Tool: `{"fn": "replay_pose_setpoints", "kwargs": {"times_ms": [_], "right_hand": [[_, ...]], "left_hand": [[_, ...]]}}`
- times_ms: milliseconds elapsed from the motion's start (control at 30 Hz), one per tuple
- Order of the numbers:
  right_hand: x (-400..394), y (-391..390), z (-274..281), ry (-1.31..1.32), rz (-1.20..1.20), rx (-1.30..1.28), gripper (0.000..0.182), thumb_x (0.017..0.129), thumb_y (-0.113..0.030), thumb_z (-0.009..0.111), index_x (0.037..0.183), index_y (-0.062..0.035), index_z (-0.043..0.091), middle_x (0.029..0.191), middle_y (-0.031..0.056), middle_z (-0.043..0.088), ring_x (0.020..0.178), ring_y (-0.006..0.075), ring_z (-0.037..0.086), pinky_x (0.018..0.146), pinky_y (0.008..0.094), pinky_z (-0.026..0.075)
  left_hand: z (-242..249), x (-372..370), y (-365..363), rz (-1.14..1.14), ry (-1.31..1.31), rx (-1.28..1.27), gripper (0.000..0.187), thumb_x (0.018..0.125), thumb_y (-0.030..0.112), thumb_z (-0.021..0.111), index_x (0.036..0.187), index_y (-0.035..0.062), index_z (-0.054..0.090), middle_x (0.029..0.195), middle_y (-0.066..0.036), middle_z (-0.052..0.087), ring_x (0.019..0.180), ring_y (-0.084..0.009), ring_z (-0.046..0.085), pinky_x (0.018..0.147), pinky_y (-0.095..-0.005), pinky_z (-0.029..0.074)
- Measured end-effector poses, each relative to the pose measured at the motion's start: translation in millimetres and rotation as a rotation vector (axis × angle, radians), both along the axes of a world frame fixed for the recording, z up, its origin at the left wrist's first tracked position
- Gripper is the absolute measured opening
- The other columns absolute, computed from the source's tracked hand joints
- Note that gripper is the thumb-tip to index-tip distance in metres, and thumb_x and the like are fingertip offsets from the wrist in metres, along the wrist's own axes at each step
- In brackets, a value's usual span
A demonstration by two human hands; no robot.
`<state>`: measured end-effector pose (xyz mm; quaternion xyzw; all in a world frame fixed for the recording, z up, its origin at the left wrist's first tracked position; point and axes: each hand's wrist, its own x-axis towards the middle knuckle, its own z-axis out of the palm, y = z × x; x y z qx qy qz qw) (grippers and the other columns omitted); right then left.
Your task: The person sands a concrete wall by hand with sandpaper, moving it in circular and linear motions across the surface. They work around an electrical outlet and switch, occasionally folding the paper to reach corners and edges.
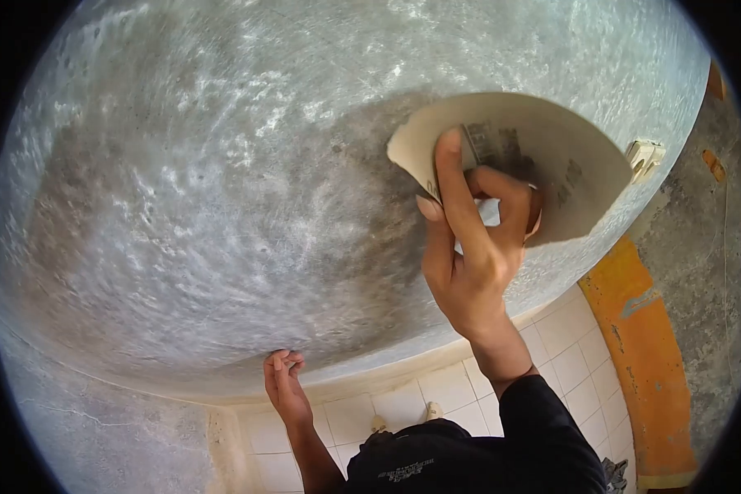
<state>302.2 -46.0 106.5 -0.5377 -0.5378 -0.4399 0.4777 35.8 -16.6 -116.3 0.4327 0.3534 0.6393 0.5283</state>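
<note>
A sheet of sandpaper (584, 156), its printed beige back towards me, curls out from the grey wall (222, 181). My right hand (477, 239) grips it, with the index finger stretched over the back and the other fingers bent around its edge. One corner of the sheet is torn and folds up near the thumb side. Lower down, my left hand (286, 391) is raised at the wall's lower part, fingers loosely bent and holding nothing. Whitish scuffs and darker brownish patches mark the wall surface around both hands.
A white socket (645, 159) is fixed on the wall at the right. Below lie white floor tiles (399, 403), with my feet on them. An orange painted band (646, 346) borders rough concrete (708, 247) on the right. Another grey wall (99, 420) meets this one at lower left.
</note>
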Motion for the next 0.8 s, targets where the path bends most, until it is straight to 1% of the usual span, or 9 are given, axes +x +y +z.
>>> {"fn": "replay_pose_setpoints", "kwargs": {"times_ms": [33, 233, 333, 367, 467, 500, 600, 700, 800], "right_hand": [[0, 2, 2, -0.013, -0.017, 0.002, 0.049, 0.083, -0.008, 0.071, 0.131, -0.0122, 0.065, 0.094, 0.0022, 0.047, 0.086, 0.0187, 0.045, 0.092, 0.0377, 0.038], [20, -2, -24, -0.049, 0.048, 0.001, 0.056, 0.076, 0.005, 0.068, 0.129, -0.0149, 0.067, 0.092, 0.0017, 0.048, 0.088, 0.0187, 0.046, 0.091, 0.0379, 0.041], [28, -6, -28, 0.02, 0.06, 0.023, 0.059, 0.073, 0.011, 0.065, 0.126, -0.0142, 0.069, 0.089, 0.002, 0.049, 0.087, 0.0182, 0.049, 0.09, 0.0365, 0.043], [31, -6, -25, 0.051, 0.031, 0.014, 0.06, 0.071, 0.014, 0.062, 0.123, -0.0154, 0.071, 0.087, 0.0024, 0.051, 0.082, 0.0167, 0.052, 0.086, 0.0341, 0.045], [32, -1, -5, -0.034, 0.082, 0.076, 0.067, 0.066, 0.009, 0.065, 0.124, -0.0239, 0.071, 0.083, -0.0018, 0.047, 0.073, 0.0156, 0.046, 0.07, 0.0317, 0.044], [32, 0, -1, -0.071, 0.075, 0.092, 0.068, 0.066, 0.01, 0.064, 0.123, -0.0266, 0.071, 0.081, -0.0024, 0.047, 0.071, 0.0145, 0.046, 0.064, 0.0305, 0.044], [29, -9, 0, -0.097, -0.007, -0.002, 0.067, 0.066, 0.009, 0.064, 0.123, -0.0256, 0.071, 0.082, -0.0021, 0.048, 0.071, 0.0142, 0.048, 0.06, 0.0295, 0.044], [40, -7, -19, -0.043, -0.036, 0.079, 0.067, 0.067, 0.01, 0.063, 0.123, -0.0259, 0.071, 0.081, -0.0024, 0.048, 0.071, 0.0137, 0.048, 0.06, 0.0289, 0.042], [38, -6, -18, -0.007, -0.056, 0.103, 0.068, 0.068, 0.011, 0.062, 0.124, -0.0262, 0.071, 0.08, -0.0028, 0.047, 0.07, 0.0131, 0.047, 0.06, 0.0281, 0.04]], "left_hand": [[-1, -1, 1, 0.003, 0.006, 0.003, 0.024, 0.103, 0.027, 0.048, 0.111, 0.0063, 0.057, 0.098, -0.006, 0.064, 0.096, -0.0166, 0.059, 0.088, -0.0341, 0.044], [-4, -2, 3, 0.02, 0.013, -0.003, 0.024, 0.103, 0.026, 0.047, 0.109, 0.0056, 0.058, 0.096, -0.007, 0.065, 0.096, -0.0176, 0.061, 0.089, -0.0355, 0.045], [-3, 0, 3, 0.03, 0.016, -0.005, 0.023, 0.103, 0.025, 0.047, 0.109, 0.0051, 0.058, 0.096, -0.007, 0.065, 0.096, -0.0177, 0.061, 0.09, -0.0355, 0.046], [-4, 0, 3, 0.035, 0.024, 0.002, 0.023, 0.103, 0.024, 0.046, 0.109, 0.005, 0.058, 0.096, -0.007, 0.065, 0.096, -0.0177, 0.061, 0.09, -0.0354, 0.046], [-5, -1, 3, 0.036, 0.039, 0.011, 0.023, 0.103, 0.023, 0.046, 0.109, 0.0045, 0.058, 0.095, -0.007, 0.065, 0.095, -0.0178, 0.061, 0.09, -0.0353, 0.046], [-5, -1, 4, 0.036, 0.04, 0.013, 0.023, 0.103, 0.023, 0.046, 0.109, 0.0044, 0.058, 0.095, -0.007, 0.065, 0.095, -0.0178, 0.061, 0.09, -0.0353, 0.046], [-6, -1, 4, 0.03, 0.009, 0.003, 0.022, 0.103, 0.022, 0.046, 0.108, 0.0042, 0.058, 0.095, -0.007, 0.065, 0.095, -0.0179, 0.061, 0.09, -0.0357, 0.046], [-5, -2, 4, 0.023, 0.014, 0.002, 0.022, 0.103, 0.022, 0.047, 0.108, 0.004, 0.058, 0.095, -0.007, 0.065, 0.095, -0.0181, 0.061, 0.09, -0.0359, 0.047], [-6, -2, 5, 0.038, 0.019, -0.007, 0.022, 0.103, 0.022, 0.047, 0.108, 0.0039, 0.058, 0.095, -0.007, 0.065, 0.095, -0.0182, 0.061, 0.089, -0.0359, 0.047]]}}
